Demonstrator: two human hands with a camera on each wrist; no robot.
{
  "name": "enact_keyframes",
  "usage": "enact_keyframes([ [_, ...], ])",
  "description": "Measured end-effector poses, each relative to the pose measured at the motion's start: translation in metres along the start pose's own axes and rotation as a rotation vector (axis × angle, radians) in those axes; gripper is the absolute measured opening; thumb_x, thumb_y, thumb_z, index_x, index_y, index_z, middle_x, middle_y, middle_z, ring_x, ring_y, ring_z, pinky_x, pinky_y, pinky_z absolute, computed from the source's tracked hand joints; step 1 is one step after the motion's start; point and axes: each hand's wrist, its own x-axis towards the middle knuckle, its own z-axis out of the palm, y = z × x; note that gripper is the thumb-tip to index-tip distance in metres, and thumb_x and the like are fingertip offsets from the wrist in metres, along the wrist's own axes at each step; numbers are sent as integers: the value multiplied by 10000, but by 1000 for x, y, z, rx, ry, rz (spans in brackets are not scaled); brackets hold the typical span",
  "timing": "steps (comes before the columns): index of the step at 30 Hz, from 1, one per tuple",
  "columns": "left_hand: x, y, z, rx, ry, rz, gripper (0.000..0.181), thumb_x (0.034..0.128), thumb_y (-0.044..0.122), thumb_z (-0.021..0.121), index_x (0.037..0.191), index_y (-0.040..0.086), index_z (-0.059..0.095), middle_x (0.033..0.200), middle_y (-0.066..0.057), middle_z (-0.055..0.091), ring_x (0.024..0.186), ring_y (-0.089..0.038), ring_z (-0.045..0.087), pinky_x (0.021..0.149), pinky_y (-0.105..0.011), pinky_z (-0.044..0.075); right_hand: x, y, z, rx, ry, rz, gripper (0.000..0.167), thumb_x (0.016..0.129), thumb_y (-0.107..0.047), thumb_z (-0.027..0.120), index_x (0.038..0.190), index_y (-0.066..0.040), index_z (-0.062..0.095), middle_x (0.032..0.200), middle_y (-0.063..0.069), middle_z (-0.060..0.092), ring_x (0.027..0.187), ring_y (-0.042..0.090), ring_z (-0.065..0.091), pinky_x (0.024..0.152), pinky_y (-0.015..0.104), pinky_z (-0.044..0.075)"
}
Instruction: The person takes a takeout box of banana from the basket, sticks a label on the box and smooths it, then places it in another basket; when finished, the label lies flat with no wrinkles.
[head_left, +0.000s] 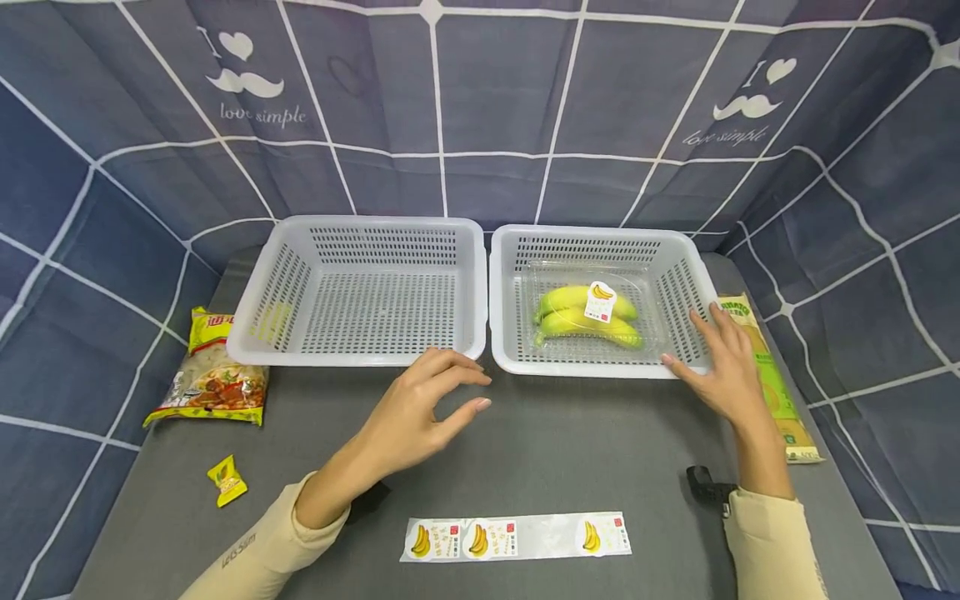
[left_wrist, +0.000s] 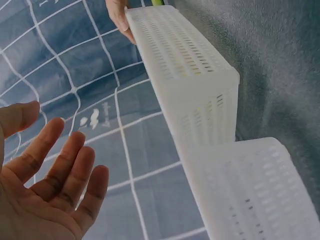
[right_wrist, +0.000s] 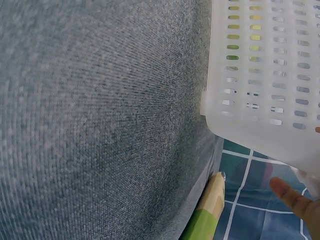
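My right hand (head_left: 720, 367) rests its fingers at the right front corner of the right white basket (head_left: 581, 368), fingers fairly straight. Inside that basket lies a clear plastic box (head_left: 654, 321) with green-yellow bananas (head_left: 562, 323) in it. A round-topped banana sticker (head_left: 601, 302) is on the box. The left hand (head_left: 427, 408) hovers before the left white basket (head_left: 356, 360), fingers apart with nothing between them; its spread fingers (left_wrist: 60, 170) also show in the left wrist view. Nearer the front edge lies a strip of banana stickers (head_left: 547, 536) with a gap among them.
A noodle-like food bag (head_left: 217, 379) leans by the left basket, with a small yellow packet (head_left: 227, 481) in front. A green and tan package (head_left: 780, 392) lies right of the right basket, partly behind my hand. Checked cloth (head_left: 495, 100) surrounds the grey table (head_left: 525, 450).
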Motion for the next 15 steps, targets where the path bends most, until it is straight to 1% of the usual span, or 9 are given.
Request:
enact_keyframes([
  [2, -12, 2, -3, -16, 16, -13, 200, 880, 215, 737, 1069, 150, 715, 1113, 14, 654, 1087, -164, 584, 930, -336, 493, -1, 0, 0, 0, 1, -9, 824, 831, -457, 727, 1480, -57, 414, 1609, 188, 217, 1439, 475, 189, 1064, 713, 192],
  [4, -24, 3, -5, -39, 37, -36, 215, 878, 195, 739, 1087, 155, 709, 1125, 18, 651, 1082, -156, 581, 917, -309, 487, 0, 0, 1, -1, 9, -18, 816, 826, -453, 731, 1467, -47, 431, 1602, 194, 230, 1435, 479, 199, 1070, 708, 194],
  [8, -45, 1, -8, -68, 104, -68, 261, 854, 135, 754, 1109, 160, 703, 1120, 12, 658, 1035, -142, 582, 876, -248, 465, 3, 0, -1, 0, 26, -26, 797, 825, -450, 730, 1451, -43, 452, 1598, 192, 244, 1438, 468, 205, 1080, 699, 198],
  [11, -58, -2, -11, -54, 140, -88, 294, 833, 103, 765, 1114, 166, 702, 1113, 6, 661, 1019, -142, 586, 872, -226, 453, 5, -1, -2, -8, 34, -21, 781, 838, -458, 714, 1448, -45, 456, 1599, 189, 240, 1436, 469, 209, 1070, 706, 207],
  [15, -72, -6, -13, -13, 145, -127, 306, 822, 94, 774, 1113, 162, 704, 1114, -7, 663, 1026, -147, 586, 882, -221, 443, 2, 1, -4, -32, 52, -4, 754, 846, -448, 703, 1436, -40, 468, 1599, 199, 233, 1409, 492, 244, 1023, 716, 247],
])
